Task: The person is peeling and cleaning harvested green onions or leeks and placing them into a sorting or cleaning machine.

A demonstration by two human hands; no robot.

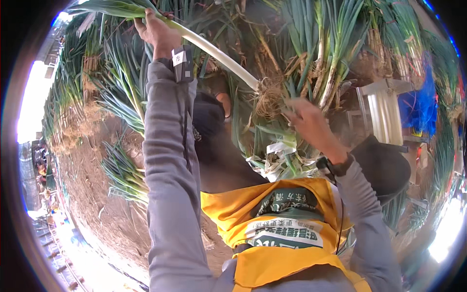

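Observation:
My left hand (pixel 156 30) is raised at the upper left and grips a long green onion (pixel 214 51) by the pale upper part of its stalk. The onion runs down to the right, its white shaft ending in a clump of brown roots (pixel 266 92) at the middle. My right hand (pixel 307 119) is just right of that clump, fingers curled at the roots, though whether it grips them is unclear. Both arms wear grey sleeves, and a yellow apron (pixel 272 233) covers my front below.
Bundles of green onions (pixel 335 44) are piled across the top and right. More bundles (pixel 121 170) lie on bare soil at the left. A metal frame (pixel 384 112) and blue sheet (pixel 418 107) stand at the right. A dark shape lies under my hands.

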